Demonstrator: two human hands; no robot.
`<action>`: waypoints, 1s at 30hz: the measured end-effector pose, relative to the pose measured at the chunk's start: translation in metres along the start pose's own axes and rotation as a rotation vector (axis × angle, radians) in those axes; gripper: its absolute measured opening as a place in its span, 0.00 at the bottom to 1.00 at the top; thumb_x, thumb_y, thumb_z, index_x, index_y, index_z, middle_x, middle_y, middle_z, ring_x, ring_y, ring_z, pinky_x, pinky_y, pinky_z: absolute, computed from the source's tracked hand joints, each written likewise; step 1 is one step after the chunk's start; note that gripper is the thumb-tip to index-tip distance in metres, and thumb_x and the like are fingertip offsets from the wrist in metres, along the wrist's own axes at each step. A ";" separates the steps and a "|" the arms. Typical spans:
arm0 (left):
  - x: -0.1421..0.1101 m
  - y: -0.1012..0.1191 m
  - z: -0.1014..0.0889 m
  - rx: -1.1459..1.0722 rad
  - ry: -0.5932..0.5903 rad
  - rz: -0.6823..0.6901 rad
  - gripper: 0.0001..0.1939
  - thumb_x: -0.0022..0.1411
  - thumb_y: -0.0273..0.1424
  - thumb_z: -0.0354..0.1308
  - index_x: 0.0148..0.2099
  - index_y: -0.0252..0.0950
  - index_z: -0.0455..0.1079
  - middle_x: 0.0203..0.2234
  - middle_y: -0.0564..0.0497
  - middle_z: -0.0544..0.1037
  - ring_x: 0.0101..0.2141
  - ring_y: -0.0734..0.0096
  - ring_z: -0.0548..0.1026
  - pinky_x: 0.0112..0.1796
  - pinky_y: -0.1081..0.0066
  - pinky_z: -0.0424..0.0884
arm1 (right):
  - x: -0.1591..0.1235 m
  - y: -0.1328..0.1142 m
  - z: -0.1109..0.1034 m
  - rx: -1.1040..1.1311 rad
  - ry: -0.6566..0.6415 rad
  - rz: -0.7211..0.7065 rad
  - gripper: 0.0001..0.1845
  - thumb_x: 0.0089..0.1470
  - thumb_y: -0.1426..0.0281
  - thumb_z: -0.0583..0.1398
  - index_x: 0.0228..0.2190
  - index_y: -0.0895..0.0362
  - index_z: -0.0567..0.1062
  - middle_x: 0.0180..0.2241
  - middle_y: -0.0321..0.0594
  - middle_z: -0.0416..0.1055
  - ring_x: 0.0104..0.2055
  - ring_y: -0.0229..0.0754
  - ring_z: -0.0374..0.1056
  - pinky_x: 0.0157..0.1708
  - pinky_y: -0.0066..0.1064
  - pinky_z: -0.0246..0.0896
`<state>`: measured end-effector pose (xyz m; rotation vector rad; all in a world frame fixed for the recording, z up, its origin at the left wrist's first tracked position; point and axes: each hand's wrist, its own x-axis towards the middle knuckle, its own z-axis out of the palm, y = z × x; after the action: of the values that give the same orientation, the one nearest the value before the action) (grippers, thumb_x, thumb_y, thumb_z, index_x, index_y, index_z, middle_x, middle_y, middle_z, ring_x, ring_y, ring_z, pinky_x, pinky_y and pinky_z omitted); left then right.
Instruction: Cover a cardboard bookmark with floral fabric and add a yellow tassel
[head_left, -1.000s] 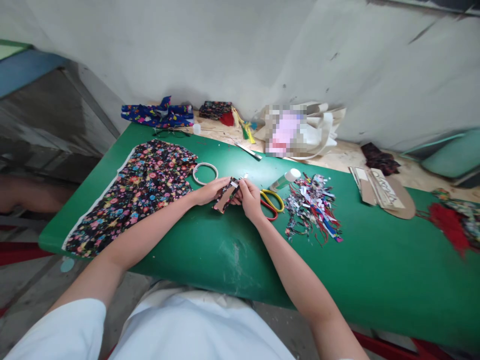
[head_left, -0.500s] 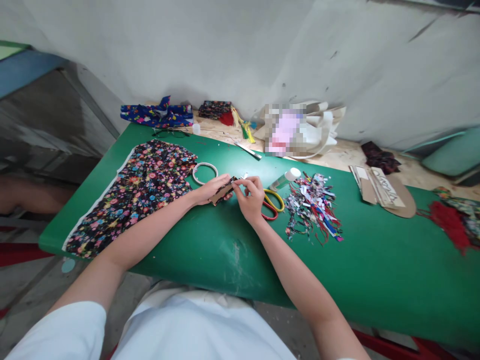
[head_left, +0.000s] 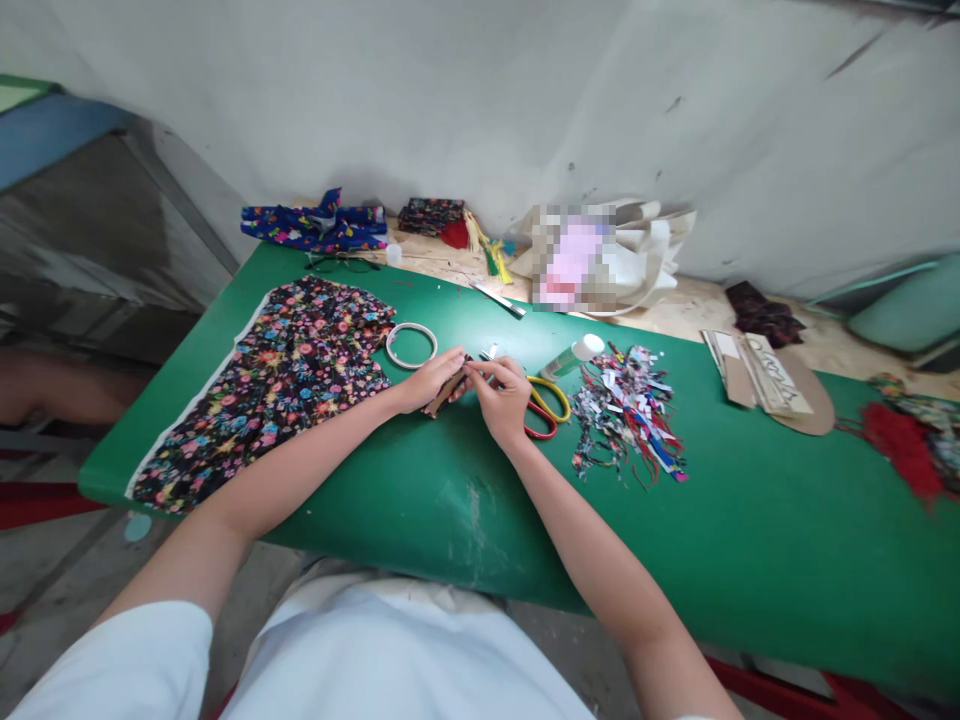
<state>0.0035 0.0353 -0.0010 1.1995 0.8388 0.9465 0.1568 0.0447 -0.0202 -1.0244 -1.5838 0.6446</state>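
Note:
My left hand (head_left: 431,382) grips a small fabric-edged cardboard piece (head_left: 447,393), its brown face partly showing and its rim dark with floral cloth. At the upper right edge of that piece, the thumb and fingers of my right hand (head_left: 504,396) are pinched together. What lies between those fingertips is too small to see. Scissors (head_left: 551,400) with yellow and red handles lie on the table just right of my right hand, their blades partly hidden behind it. A roll of tape (head_left: 411,328) rests beyond my left hand.
Black floral fabric (head_left: 277,385) spreads over the left of the green table (head_left: 420,500). To the right lie a glue stick (head_left: 571,357), a heap of cloth scraps (head_left: 626,410) and cardboard pieces (head_left: 780,385). A cutter knife (head_left: 498,299) and a cloth bag (head_left: 652,260) are toward the wall.
The cardboard piece has tilted in my left hand, so less of its brown face shows. My right hand keeps its pinch at the edge, nearly in the same spot.

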 end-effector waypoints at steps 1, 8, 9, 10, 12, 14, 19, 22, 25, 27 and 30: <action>0.000 0.000 0.000 0.003 0.003 0.002 0.17 0.72 0.44 0.46 0.36 0.38 0.57 0.19 0.59 0.68 0.19 0.80 0.66 0.23 0.78 0.64 | 0.000 -0.001 0.000 0.008 0.003 0.021 0.07 0.55 0.64 0.67 0.31 0.53 0.85 0.25 0.36 0.72 0.28 0.38 0.63 0.33 0.35 0.61; 0.003 -0.005 0.000 0.011 0.015 0.001 0.19 0.70 0.49 0.49 0.34 0.38 0.57 0.18 0.59 0.68 0.18 0.80 0.66 0.22 0.77 0.64 | -0.001 -0.004 0.000 0.029 -0.027 0.084 0.07 0.54 0.65 0.66 0.28 0.54 0.84 0.24 0.36 0.72 0.26 0.38 0.62 0.31 0.34 0.60; 0.003 -0.005 0.000 0.011 0.016 0.002 0.20 0.69 0.49 0.49 0.34 0.39 0.57 0.18 0.59 0.68 0.18 0.80 0.66 0.22 0.77 0.64 | -0.002 -0.005 0.000 0.028 -0.030 0.087 0.07 0.54 0.66 0.66 0.28 0.54 0.84 0.24 0.35 0.72 0.26 0.37 0.61 0.31 0.34 0.59; 0.003 -0.004 0.000 0.010 0.018 0.004 0.20 0.69 0.49 0.50 0.33 0.39 0.56 0.18 0.59 0.68 0.18 0.80 0.65 0.22 0.77 0.64 | -0.002 -0.005 0.000 0.026 -0.033 0.089 0.07 0.54 0.66 0.66 0.28 0.54 0.84 0.23 0.35 0.72 0.25 0.37 0.60 0.30 0.33 0.59; 0.003 -0.004 0.000 0.010 0.025 0.006 0.21 0.68 0.50 0.50 0.33 0.39 0.56 0.17 0.59 0.68 0.18 0.80 0.65 0.21 0.77 0.64 | -0.002 -0.004 0.001 0.023 -0.029 0.092 0.07 0.54 0.67 0.65 0.29 0.54 0.84 0.23 0.35 0.71 0.25 0.37 0.60 0.31 0.33 0.60; 0.003 -0.003 0.001 0.010 0.033 0.005 0.21 0.68 0.51 0.51 0.33 0.39 0.57 0.18 0.59 0.68 0.18 0.80 0.66 0.21 0.77 0.63 | -0.003 -0.003 0.002 0.008 -0.009 0.087 0.07 0.54 0.65 0.65 0.29 0.53 0.84 0.24 0.36 0.72 0.26 0.38 0.61 0.32 0.34 0.62; 0.003 -0.003 0.000 0.001 0.041 -0.003 0.21 0.69 0.50 0.50 0.33 0.38 0.58 0.18 0.58 0.69 0.18 0.79 0.67 0.20 0.76 0.63 | -0.003 0.001 0.003 -0.082 0.018 0.029 0.09 0.56 0.61 0.65 0.30 0.51 0.85 0.24 0.36 0.73 0.27 0.40 0.63 0.35 0.36 0.64; 0.004 -0.004 0.000 -0.010 0.029 -0.009 0.20 0.70 0.47 0.49 0.33 0.38 0.58 0.17 0.58 0.68 0.17 0.79 0.67 0.20 0.76 0.64 | -0.003 0.001 0.002 -0.096 0.008 -0.004 0.09 0.57 0.63 0.65 0.30 0.51 0.85 0.23 0.36 0.73 0.28 0.40 0.64 0.37 0.37 0.65; 0.005 -0.005 -0.001 -0.016 0.018 -0.017 0.19 0.70 0.47 0.49 0.32 0.38 0.58 0.17 0.58 0.69 0.17 0.79 0.67 0.20 0.77 0.63 | -0.002 0.000 0.001 -0.105 -0.011 -0.011 0.09 0.58 0.63 0.65 0.30 0.51 0.85 0.23 0.36 0.72 0.28 0.41 0.65 0.39 0.37 0.66; 0.005 -0.005 -0.001 -0.018 0.018 -0.018 0.20 0.70 0.48 0.49 0.32 0.38 0.57 0.17 0.58 0.69 0.17 0.79 0.67 0.20 0.77 0.63 | -0.002 0.000 0.001 -0.114 -0.023 -0.007 0.09 0.58 0.63 0.65 0.29 0.51 0.85 0.22 0.36 0.72 0.29 0.41 0.64 0.39 0.37 0.66; 0.004 -0.004 0.000 -0.024 0.020 -0.016 0.20 0.69 0.48 0.49 0.32 0.39 0.55 0.17 0.59 0.68 0.16 0.79 0.66 0.19 0.77 0.63 | -0.002 0.000 0.002 -0.121 -0.028 -0.014 0.09 0.58 0.64 0.64 0.29 0.52 0.84 0.22 0.35 0.71 0.29 0.41 0.64 0.39 0.37 0.66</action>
<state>0.0056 0.0387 -0.0050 1.1634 0.8492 0.9542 0.1553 0.0430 -0.0216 -1.0964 -1.6692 0.5614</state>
